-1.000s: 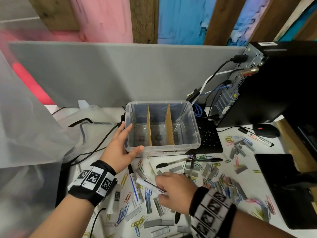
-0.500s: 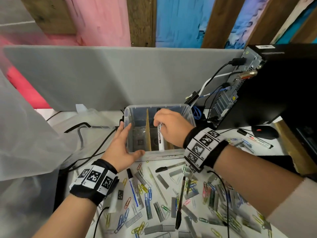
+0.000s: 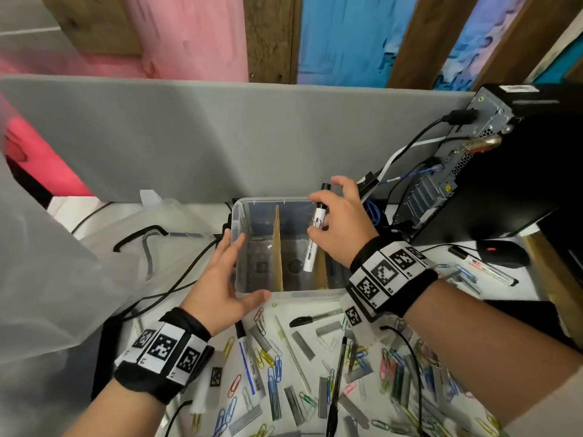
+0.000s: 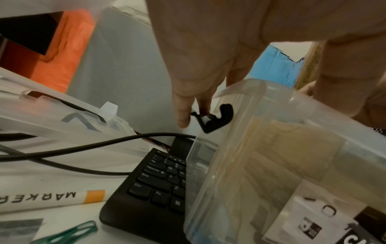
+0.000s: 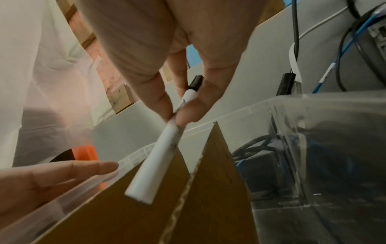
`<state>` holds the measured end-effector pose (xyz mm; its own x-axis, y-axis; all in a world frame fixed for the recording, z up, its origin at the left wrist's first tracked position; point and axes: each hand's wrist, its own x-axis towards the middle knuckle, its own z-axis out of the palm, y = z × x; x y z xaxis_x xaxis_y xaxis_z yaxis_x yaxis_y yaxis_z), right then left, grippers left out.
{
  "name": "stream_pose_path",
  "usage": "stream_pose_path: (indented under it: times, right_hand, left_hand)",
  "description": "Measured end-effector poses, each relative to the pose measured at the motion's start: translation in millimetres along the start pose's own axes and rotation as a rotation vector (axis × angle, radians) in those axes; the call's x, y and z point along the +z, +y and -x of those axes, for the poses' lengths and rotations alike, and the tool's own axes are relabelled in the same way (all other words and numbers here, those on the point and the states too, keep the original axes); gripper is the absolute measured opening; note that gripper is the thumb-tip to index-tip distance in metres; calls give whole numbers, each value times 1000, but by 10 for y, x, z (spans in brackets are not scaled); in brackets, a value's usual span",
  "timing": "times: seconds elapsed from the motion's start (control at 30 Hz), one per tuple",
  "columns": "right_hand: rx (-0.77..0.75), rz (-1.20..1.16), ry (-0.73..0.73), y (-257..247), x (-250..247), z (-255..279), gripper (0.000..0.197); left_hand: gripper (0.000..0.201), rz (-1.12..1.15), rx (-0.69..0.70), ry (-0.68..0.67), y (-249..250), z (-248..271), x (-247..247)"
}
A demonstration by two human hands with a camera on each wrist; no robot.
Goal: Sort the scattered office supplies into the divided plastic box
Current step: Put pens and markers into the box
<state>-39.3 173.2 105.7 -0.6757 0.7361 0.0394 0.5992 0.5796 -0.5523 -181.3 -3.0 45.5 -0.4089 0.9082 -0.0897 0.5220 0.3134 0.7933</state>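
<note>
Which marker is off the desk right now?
The black-capped marker pinched by the right hand over the box's middle compartment; the others lie on the desk.

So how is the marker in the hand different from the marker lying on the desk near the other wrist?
The marker in the right hand is held nearly upright over the box; the marker on the desk lies flat among paper clips. The held marker is pinched by fingers; nothing touches the desk marker. The desk marker has a blue stripe; the held one shows none. Both are white with black caps.
</note>
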Motion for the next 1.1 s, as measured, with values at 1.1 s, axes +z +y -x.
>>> stream_pose_path:
  times: [1.1]
  right_hand:
    - [49,-31,-202,-37,-17,-281,25]
  left_hand:
    - [108,-34,15,-34,50,20,-46]
